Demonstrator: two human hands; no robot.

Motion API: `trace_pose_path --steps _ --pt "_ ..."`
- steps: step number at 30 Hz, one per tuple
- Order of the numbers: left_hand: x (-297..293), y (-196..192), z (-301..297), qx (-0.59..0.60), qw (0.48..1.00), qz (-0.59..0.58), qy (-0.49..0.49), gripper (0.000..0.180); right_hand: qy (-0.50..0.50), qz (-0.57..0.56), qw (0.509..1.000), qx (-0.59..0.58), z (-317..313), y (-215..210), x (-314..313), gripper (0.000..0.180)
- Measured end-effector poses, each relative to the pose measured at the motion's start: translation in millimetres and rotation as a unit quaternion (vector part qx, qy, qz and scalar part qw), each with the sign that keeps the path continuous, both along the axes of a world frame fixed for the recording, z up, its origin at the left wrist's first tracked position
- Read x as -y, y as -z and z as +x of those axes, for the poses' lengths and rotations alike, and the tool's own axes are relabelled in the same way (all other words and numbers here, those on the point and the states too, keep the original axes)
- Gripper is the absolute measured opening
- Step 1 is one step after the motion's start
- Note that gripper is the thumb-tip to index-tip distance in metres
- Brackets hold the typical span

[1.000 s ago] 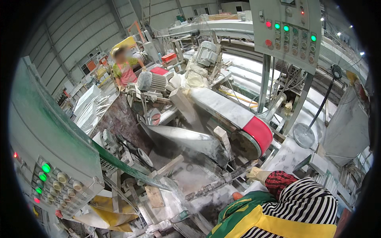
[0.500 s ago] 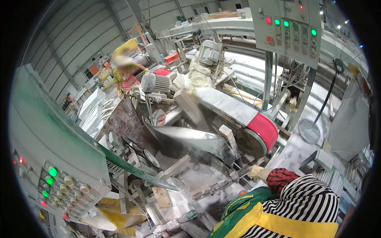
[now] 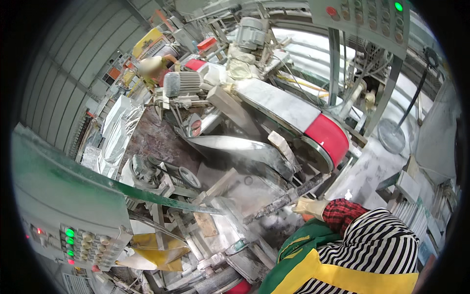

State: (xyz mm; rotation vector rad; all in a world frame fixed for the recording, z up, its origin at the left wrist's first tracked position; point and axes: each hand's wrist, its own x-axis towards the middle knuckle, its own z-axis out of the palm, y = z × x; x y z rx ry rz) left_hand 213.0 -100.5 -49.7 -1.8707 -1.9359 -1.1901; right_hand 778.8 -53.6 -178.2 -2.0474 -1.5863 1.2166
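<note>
My right hand (image 3: 311, 208), in a cream glove below a red plaid cuff and a black-and-white striped sleeve, is at the lower right. It is held in front of my green and yellow apron (image 3: 306, 245), close to the near side of a dusty dark bar (image 3: 289, 197). Its fingers point left, but their grip is unclear. Just under the glove shows a small orange-red patch (image 3: 307, 216) that I cannot identify. Past the bar lies a curved grey metal sheet (image 3: 245, 146), beside a belt machine with a red rounded end (image 3: 329, 139). My left hand is out of sight.
A control panel (image 3: 93, 245) with lit green buttons stands at lower left; another panel (image 3: 364, 19) hangs at upper right. Grey motors (image 3: 182, 83) and wooden blocks crowd the middle. A co-worker (image 3: 155, 71) bends at the far left. A round grey disc (image 3: 391, 136) is at right.
My view has shifted downward, so the machinery sits higher in the picture. My right hand has drawn back from the bar's right end, toward my apron. The co-worker is bent lower.
</note>
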Motion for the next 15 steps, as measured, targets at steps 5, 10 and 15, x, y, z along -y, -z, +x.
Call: trace_pose_path --steps 5,10,15 --pt "-14 -72 117 0.462 0.877 -0.13 0.013 0.04 0.11 -0.041 0.9 -0.42 -51 -11 -27 0.05" --pt "-63 -103 249 0.459 0.827 -0.25 0.207 0.073 0.114 -0.041 0.727 -0.676 -99 -138 -23 0.058" --pt "-94 -105 366 -0.001 0.846 -0.127 0.517 0.068 0.209 0.233 0.777 -0.547 -77 -203 -9 0.059"
